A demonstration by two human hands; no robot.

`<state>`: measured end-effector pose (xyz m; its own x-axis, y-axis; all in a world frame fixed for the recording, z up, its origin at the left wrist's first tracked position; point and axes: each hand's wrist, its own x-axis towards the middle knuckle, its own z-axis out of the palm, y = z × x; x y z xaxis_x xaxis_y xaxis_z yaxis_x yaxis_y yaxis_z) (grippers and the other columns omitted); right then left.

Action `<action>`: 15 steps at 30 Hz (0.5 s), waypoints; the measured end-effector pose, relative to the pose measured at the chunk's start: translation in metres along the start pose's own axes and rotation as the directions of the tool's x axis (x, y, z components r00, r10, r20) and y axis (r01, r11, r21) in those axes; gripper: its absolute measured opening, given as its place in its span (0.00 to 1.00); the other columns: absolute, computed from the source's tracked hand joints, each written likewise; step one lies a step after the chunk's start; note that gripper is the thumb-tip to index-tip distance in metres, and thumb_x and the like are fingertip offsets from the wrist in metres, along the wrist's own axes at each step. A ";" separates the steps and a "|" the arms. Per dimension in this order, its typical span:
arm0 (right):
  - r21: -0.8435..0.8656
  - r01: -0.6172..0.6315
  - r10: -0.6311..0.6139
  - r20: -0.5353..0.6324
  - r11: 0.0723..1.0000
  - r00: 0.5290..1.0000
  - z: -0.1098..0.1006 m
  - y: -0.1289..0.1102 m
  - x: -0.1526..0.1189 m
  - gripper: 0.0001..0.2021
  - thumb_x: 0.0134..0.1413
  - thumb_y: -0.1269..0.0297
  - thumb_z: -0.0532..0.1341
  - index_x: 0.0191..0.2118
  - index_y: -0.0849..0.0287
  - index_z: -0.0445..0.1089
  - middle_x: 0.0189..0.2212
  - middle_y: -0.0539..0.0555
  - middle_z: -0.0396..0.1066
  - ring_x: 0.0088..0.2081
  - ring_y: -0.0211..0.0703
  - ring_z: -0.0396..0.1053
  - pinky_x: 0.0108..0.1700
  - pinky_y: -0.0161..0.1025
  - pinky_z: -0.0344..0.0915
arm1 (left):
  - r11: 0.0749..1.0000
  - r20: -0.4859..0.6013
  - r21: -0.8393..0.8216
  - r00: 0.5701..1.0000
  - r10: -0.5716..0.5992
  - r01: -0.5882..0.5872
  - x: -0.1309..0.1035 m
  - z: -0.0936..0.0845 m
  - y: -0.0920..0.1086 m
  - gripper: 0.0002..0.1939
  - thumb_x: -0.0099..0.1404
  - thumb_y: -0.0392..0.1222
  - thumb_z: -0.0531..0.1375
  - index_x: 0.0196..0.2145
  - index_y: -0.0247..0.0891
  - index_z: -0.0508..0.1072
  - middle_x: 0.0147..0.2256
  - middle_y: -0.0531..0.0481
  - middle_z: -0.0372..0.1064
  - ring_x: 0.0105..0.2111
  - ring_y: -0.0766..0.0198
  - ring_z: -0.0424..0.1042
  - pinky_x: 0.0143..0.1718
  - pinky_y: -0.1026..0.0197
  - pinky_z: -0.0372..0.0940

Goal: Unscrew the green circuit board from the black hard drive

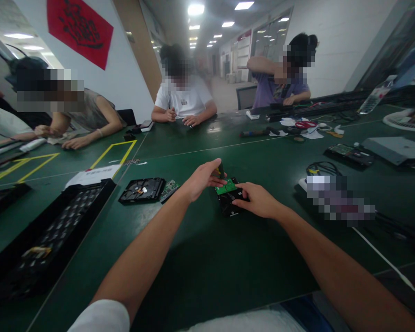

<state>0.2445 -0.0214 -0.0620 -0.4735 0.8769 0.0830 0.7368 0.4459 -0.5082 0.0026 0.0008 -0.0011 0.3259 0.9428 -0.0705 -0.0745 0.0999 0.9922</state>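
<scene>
A black hard drive with a green circuit board lies on the table in front of me. My left hand is closed around a screwdriver with a dark and yellow handle, held upright over the board. Its tip is hidden behind my fingers. From the right, my right hand grips the drive's edge, with forefinger and thumb on its upper face. To the left of these lie another hard drive and a loose circuit board.
A long black tray fills the left side near a paper sheet. On the right are another drive, a grey box, cables and a bottle. Several people sit across the green table.
</scene>
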 end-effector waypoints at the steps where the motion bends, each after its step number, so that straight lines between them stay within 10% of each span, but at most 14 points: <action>1: 0.000 -0.001 0.001 -0.002 1.000 1.000 0.000 0.000 0.000 0.26 0.63 0.50 0.68 0.62 0.56 0.71 0.39 0.54 0.73 0.37 0.45 0.68 0.40 0.42 0.61 | 1.000 0.009 -0.004 1.000 0.004 -0.004 0.000 0.000 0.000 0.23 0.73 0.61 0.60 0.43 0.34 0.73 0.46 0.35 0.77 0.38 0.54 0.82 0.40 0.55 0.75; 15: -0.014 -0.014 0.014 0.006 1.000 1.000 -0.001 -0.002 0.000 0.29 0.64 0.50 0.67 0.64 0.62 0.69 0.38 0.56 0.73 0.37 0.47 0.69 0.39 0.43 0.60 | 0.994 0.143 -0.107 0.989 0.023 -0.008 0.000 -0.003 -0.003 0.25 0.73 0.61 0.52 0.43 0.36 0.74 0.38 0.44 0.76 0.36 0.55 0.79 0.43 0.54 0.73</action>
<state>0.2438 -0.0219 -0.0600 -0.4658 0.8820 0.0709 0.7498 0.4360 -0.4977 0.0005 0.0017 -0.0044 0.4557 0.8895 -0.0320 -0.1770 0.1258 0.9761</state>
